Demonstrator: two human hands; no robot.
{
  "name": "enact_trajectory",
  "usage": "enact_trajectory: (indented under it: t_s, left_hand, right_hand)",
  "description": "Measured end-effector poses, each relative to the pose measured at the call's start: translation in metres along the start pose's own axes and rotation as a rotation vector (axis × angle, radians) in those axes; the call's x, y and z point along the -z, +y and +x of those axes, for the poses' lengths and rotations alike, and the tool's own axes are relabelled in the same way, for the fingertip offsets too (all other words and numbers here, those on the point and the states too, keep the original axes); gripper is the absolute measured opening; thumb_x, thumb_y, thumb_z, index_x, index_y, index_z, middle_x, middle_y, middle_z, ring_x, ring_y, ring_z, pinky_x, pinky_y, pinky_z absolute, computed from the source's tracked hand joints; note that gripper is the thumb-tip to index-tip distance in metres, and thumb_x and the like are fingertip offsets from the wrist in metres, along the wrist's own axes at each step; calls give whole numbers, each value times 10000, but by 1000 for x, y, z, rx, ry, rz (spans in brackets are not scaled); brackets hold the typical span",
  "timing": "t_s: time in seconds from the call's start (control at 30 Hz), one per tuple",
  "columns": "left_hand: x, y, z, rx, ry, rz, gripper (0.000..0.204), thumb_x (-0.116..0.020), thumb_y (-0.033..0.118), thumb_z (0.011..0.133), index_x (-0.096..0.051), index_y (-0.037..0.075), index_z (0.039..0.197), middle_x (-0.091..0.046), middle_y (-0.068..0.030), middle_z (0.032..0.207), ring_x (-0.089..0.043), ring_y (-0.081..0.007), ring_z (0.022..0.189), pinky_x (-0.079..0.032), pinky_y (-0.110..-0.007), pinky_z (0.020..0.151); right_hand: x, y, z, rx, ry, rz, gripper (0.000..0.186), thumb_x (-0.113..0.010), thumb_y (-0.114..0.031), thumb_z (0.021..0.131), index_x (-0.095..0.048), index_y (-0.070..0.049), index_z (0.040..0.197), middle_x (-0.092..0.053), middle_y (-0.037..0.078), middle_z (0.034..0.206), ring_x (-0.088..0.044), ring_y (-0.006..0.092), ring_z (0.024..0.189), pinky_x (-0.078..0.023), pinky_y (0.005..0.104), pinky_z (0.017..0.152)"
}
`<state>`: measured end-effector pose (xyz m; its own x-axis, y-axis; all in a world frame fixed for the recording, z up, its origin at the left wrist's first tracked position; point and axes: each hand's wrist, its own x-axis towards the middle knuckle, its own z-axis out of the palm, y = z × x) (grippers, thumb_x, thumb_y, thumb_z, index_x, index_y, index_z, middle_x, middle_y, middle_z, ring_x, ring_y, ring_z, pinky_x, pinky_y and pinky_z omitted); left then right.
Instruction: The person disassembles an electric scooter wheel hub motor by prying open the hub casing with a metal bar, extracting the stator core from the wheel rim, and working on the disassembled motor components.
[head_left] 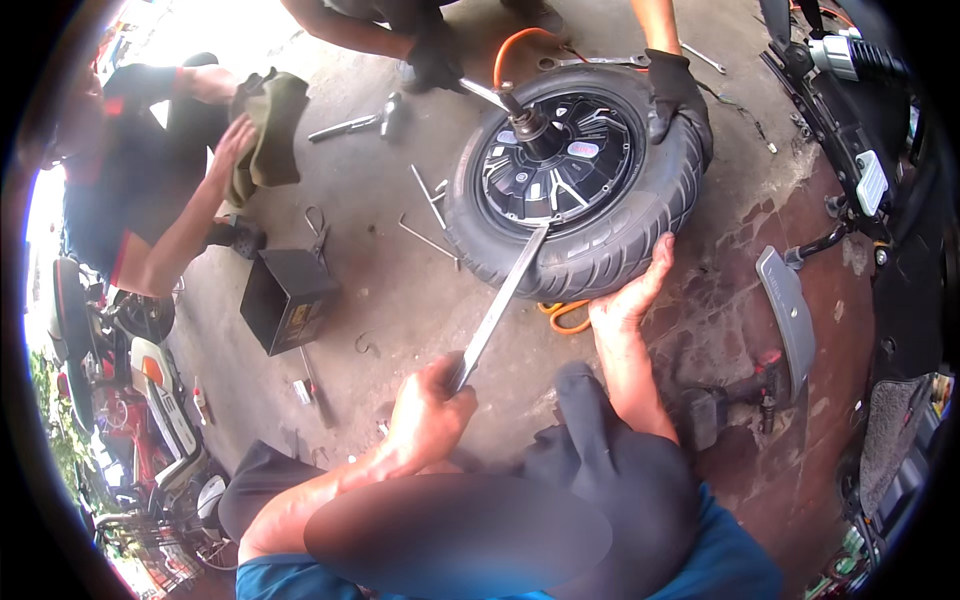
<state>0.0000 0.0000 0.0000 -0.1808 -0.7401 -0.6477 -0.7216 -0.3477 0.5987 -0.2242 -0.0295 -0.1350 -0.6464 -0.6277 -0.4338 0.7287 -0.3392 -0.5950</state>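
Left hand (430, 405) grips the tyre lever (500, 300) wedged into the wheel (575, 170); right hand (632, 295) lies flat, fingers spread, on the tyre. Gloved co-worker hands (678, 95), black box (285, 295) nearby.

The tyre (600, 250) is black with a grooved tread, wrapped around a black spoked wheel (555, 165), and a bare silver-grey metal lever (500, 305) lies across its near edge with an orange cable (565, 315) showing beneath. Far off, black gloves (680, 90) rest on the rubber. The floor (400, 290) is dull grey, stained reddish-brown on the right, and a black box (285, 295) sits left.
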Motion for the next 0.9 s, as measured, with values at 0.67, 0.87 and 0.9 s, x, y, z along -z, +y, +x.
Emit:
enact_trajectory:
  t_s: [0.67, 0.87, 0.9]
  left_hand:
    - [-56, -40, -4, -49, 128, -79, 358, -563, 27, 825, -596, -47, 1174, -592, -15, 778, -520, -75, 731, -455, -264, 641]
    - [-70, -51, -1, -74, 181, -219, 345, -574, 31, 834, -588, -61, 1166, -568, -7, 750, -509, -70, 705, -445, -254, 613]
    - [-70, -48, -3, -46, 177, -231, 343, -576, 31, 835, -586, -63, 1165, -568, -8, 749, -508, -70, 701, -444, -253, 611]
  right_hand:
    - [30, 14, 15, 59, 116, -45, 856, -565, -612, 862, -304, -79, 1479, -321, 114, 1513, -347, 296, 1369, -313, 478, 1115]
    - [12, 9, 7, 38, 136, -28, 827, -564, -581, 877, -304, -82, 1482, -312, 108, 1523, -340, 295, 1377, -303, 471, 1123]
    - [9, 8, 6, 39, 136, -31, 827, -564, -581, 877, -304, -82, 1482, -312, 108, 1523, -340, 295, 1377, -303, 471, 1123]
